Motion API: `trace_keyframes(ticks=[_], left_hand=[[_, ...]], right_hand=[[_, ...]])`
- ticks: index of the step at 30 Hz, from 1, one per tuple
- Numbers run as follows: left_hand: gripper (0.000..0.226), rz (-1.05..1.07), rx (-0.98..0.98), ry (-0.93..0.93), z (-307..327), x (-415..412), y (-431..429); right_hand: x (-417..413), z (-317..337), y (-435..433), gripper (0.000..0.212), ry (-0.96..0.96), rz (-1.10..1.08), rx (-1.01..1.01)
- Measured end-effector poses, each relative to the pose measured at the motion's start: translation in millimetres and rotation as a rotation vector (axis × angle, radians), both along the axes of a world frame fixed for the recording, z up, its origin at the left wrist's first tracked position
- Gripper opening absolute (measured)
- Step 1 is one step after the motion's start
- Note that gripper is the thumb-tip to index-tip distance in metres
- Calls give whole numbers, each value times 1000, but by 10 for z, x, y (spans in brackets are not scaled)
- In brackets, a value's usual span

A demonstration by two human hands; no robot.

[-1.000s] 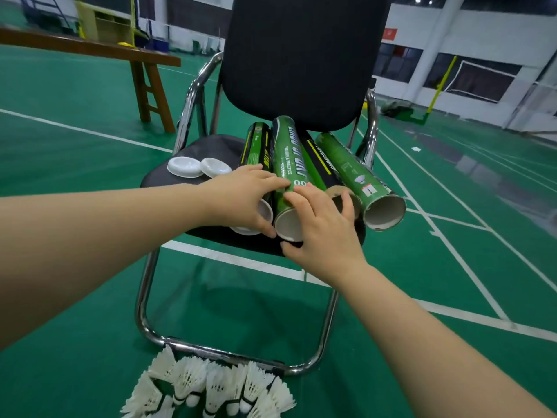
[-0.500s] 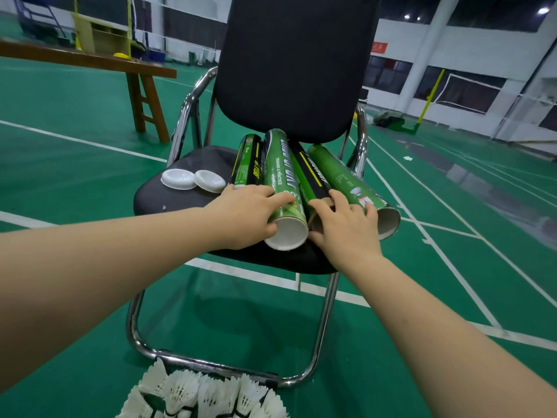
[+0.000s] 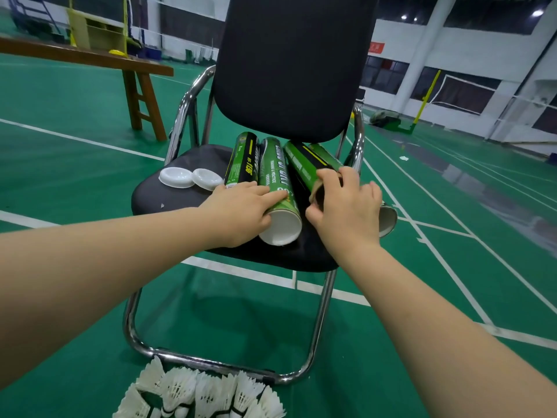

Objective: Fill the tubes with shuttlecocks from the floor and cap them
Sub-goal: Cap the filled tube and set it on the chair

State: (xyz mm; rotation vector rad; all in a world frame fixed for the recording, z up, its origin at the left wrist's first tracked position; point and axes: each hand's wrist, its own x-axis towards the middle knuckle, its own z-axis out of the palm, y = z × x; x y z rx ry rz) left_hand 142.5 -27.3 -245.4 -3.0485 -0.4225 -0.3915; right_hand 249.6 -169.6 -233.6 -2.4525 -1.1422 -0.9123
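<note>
Several shuttlecock tubes lie side by side on the black chair seat [image 3: 168, 197], leaning on the backrest. My left hand [image 3: 238, 215] rests on the capped green tube [image 3: 275, 179], fingers lying over its near end. My right hand [image 3: 343, 212] grips the open end of a black-and-green tube [image 3: 301, 161] and holds it lifted off the seat. A black tube [image 3: 244, 161] lies at the left; a green tube's open end [image 3: 387, 221] shows behind my right hand. Two white caps [image 3: 190, 177] sit on the seat's left. White shuttlecocks [image 3: 199, 393] lie on the floor by the chair's front.
The chair has a chrome frame [image 3: 211, 362] and a tall black backrest [image 3: 295, 64]. A wooden bench [image 3: 138, 86] stands at the back left. Green court floor with white lines surrounds the chair; net posts [image 3: 425, 98] stand far right.
My right hand has closed round the open end of the black-and-green tube and raised it. My left hand stays on the capped green tube. The camera has drawn nearer.
</note>
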Motion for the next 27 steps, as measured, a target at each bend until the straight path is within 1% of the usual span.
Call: trace_keyframes(ticks=[3, 4, 6, 9, 12, 14, 15, 17, 19, 20, 23, 27], left_hand=[[56, 21, 36, 7, -19, -33, 3], [61, 34, 33, 0, -21, -55, -5], [78, 66, -12, -49, -13, -115, -46], [103, 49, -62, -236, 110, -222, -197], [111, -67, 3, -442, 342, -304, -398], [106, -148, 56, -531, 493, -369, -534], [99, -176, 65, -548, 556, -412, -593], [78, -230, 81, -563, 652, -523, -701], [61, -283, 160, -596, 701, -667, -775], [59, -313, 202, -599, 724, -747, -808], [64, -391, 288, -580, 772, -1031, -898], [67, -376, 344, -533, 772, -1442, -1023]], right_hand=[[-182, 187, -128, 46, -28, 29, 60], [-253, 237, -180, 46, -33, 41, 87], [-391, 330, -279, 47, -43, 62, 132], [-602, 427, -413, 47, -40, 98, 156], [-812, 452, -510, 48, 28, 133, 142], [-956, 460, -567, 48, 56, 164, 158], [-1032, 478, -602, 49, 74, 183, 176], [-1183, 535, -696, 51, 128, 225, 200], [-1320, 573, -823, 51, 180, 295, 235], [-1388, 580, -895, 51, 204, 343, 259], [-1598, 559, -1099, 50, 253, 504, 310], [-1806, 477, -1245, 49, 293, 652, 324]])
